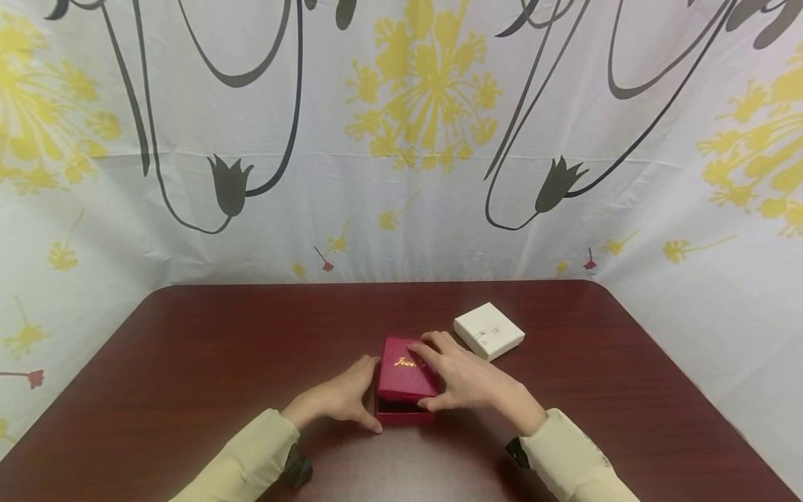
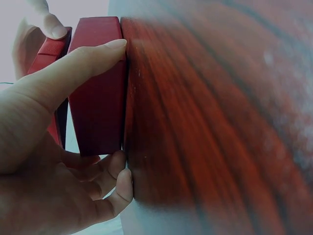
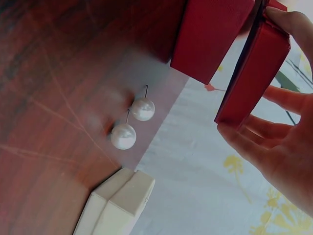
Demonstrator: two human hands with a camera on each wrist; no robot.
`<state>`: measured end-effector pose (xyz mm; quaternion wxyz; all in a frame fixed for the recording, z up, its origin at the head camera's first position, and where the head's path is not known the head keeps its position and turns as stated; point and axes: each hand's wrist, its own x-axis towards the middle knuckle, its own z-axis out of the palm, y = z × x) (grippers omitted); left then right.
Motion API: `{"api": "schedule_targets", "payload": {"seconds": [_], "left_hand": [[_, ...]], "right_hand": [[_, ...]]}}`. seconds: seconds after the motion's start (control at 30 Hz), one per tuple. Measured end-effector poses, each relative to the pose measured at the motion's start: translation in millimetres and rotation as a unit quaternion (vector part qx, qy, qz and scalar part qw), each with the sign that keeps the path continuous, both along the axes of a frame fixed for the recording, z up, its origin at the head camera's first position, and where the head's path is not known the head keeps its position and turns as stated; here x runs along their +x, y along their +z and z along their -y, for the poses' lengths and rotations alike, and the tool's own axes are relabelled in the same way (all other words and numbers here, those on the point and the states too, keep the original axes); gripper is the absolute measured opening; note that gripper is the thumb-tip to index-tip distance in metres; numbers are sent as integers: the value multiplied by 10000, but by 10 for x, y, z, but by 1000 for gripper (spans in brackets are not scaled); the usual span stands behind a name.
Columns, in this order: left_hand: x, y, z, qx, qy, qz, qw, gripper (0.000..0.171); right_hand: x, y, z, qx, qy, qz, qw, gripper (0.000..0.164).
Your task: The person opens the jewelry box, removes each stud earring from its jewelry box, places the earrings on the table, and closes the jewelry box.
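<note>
A red jewelry box sits before me with its lid raised off its base. My left hand [image 1: 341, 394] grips the base [image 1: 404, 420] from the left, thumb along the near side and fingers around the far end. With thumb and fingers at opposite ends, my right hand [image 1: 467, 380] holds the lid [image 1: 408, 376], which bears gold lettering. The lid hovers tilted over the base, and a dark gap shows between them at the near side. What lies inside the base is hidden. In the left wrist view the base [image 2: 98, 110] rests on the table, the lid [image 2: 46, 55] apart from it.
A cream box [image 1: 489, 331] with a small drawn design lies on the dark wooden table [image 1: 270, 321], behind my right hand. Two white pearl studs [image 3: 143, 109] with thin metal pins lie between both boxes in the right wrist view. A patterned curtain [image 1: 401, 230] hangs behind.
</note>
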<state>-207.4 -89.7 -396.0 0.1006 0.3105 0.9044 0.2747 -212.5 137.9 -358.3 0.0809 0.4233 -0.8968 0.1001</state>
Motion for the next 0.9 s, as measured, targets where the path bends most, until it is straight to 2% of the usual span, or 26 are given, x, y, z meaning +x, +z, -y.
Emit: {"api": "schedule_targets", "payload": {"seconds": [0.27,0.5,0.9], "left_hand": [[-7,-2,4,28,-29,8,10000,97],[-5,-25,8,83,-222,-286,9993,94],[-12,-20,4,100,-220,-209,9995,93]], "right_hand": [[26,-28,12,134,112,-27,9998,74],[38,-38,26,180,155,-48,9997,77],[64,-39,41,291,109,75,9995,77]]}}
